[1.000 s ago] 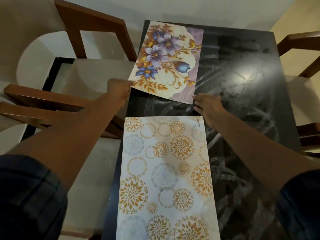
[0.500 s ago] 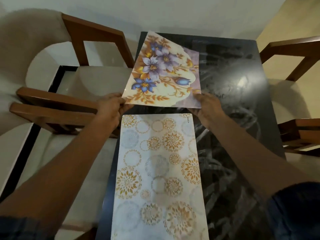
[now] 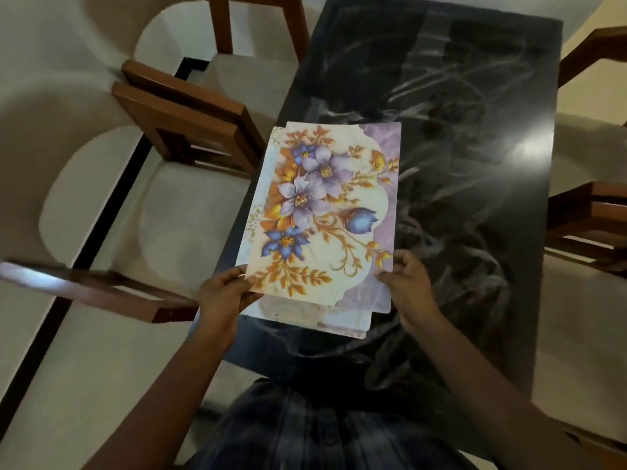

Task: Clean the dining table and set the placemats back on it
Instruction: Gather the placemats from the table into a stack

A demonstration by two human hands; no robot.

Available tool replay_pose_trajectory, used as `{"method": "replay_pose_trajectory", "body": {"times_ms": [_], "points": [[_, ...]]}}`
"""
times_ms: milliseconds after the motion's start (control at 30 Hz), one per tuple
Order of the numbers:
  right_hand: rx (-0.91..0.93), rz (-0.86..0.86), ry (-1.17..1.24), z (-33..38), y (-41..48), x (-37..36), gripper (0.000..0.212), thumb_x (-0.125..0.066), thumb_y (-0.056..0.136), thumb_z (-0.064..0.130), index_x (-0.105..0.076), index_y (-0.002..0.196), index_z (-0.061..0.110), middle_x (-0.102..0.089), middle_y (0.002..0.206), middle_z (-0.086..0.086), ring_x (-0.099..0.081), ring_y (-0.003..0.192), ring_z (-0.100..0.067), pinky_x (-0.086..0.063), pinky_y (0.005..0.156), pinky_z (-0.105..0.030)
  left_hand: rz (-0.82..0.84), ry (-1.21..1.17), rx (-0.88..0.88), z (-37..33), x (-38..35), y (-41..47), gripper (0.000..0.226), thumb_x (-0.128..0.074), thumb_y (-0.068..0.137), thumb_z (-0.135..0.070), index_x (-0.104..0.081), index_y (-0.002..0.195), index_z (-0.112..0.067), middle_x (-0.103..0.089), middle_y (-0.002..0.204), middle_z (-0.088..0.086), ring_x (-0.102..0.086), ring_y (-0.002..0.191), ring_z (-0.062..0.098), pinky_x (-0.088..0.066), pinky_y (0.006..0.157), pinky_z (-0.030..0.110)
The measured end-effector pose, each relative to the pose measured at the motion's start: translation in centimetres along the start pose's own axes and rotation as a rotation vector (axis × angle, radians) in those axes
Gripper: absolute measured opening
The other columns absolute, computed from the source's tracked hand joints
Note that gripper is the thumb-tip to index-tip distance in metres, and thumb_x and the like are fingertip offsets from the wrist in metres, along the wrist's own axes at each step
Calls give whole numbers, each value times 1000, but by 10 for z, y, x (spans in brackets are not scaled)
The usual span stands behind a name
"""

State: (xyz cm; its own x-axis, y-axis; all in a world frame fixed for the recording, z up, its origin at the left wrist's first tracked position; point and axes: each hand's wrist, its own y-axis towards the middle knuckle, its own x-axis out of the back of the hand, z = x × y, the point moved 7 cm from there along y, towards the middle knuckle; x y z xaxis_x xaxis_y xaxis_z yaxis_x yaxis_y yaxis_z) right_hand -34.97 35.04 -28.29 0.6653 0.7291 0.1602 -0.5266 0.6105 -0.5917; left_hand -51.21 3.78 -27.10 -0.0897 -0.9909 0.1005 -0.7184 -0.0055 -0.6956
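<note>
Fingers of the left hand [image 3: 222, 295] and right hand [image 3: 409, 283] pinch the floral placemat [image 3: 325, 212] above the second placemat [image 3: 298, 317], apparently to free the tabletop [image 3: 475, 157].

Both hands hold the floral placemat [image 3: 325, 212] by its near corners: left hand [image 3: 222, 295], right hand [image 3: 405, 283]. It covers a second placemat [image 3: 305, 315], apparently stacked, on the dark table [image 3: 475, 164].

Right half of the worktop [image 3: 468, 157] is bare, w/ room for a hand to pass. Left half is taken by the floral placemat [image 3: 325, 212] over a second mat [image 3: 298, 312]. Left chairs [image 3: 190, 130] & right chairs [image 3: 593, 215] stand close at both long edges.
</note>
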Motion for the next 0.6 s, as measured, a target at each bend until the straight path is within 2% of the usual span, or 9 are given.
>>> {"method": "replay_pose_trajectory", "body": {"times_ms": [67,133,233,367,500,600], "points": [[-26,23,-4,-14,-14,-4,24,-69,98,6,-63,117,17,-73,119,0,-71,107,-19,-61,93,-45,-33,14,1,12,12,-10,21,-66,97,6,-68,117,1,-77,103,16,-79,87,28,-66,78,36],[-37,29,-30,-20,-21,-8,28,-71,98,12,-61,124,18,-69,125,4,-67,110,-14,-60,97,-42,-53,62,-8,14,19,-16,20,-67,97,4,-68,115,-4,-76,105,12,-78,92,28,-66,81,38],[-33,35,-40,-26,-27,-14,27,-71,97,11,-62,122,18,-67,125,6,-66,107,-9,-60,96,-37,-83,138,0,15,28,-17,23,-68,97,1,-68,120,-5,-73,112,12,-76,101,30,-64,85,41],[-16,77,-91,-30,-33,-19,32,-70,99,13,-64,130,18,-69,132,3,-66,118,-17,-60,98,-43,-94,212,-29,14,37,-12,21,-69,96,3,-69,115,-3,-70,115,14,-73,102,28,-62,89,41],[28,88,-119,-25,-42,-18,37,-70,99,12,-64,135,18,-70,132,5,-67,119,-15,-58,101,-45,-77,354,-87,11,48,-3,27,-76,92,-2,-74,119,-2,-70,120,14,-70,103,25,-61,92,41],[56,102,-142,-23,-52,-20,37,-69,99,12,-64,136,18,-70,130,10,-67,119,-12,-56,104,-42,-58,409,-113,10,56,1,30,-78,92,-5,-75,121,-4,-72,121,12,-70,107,27,-62,93,41]]}}
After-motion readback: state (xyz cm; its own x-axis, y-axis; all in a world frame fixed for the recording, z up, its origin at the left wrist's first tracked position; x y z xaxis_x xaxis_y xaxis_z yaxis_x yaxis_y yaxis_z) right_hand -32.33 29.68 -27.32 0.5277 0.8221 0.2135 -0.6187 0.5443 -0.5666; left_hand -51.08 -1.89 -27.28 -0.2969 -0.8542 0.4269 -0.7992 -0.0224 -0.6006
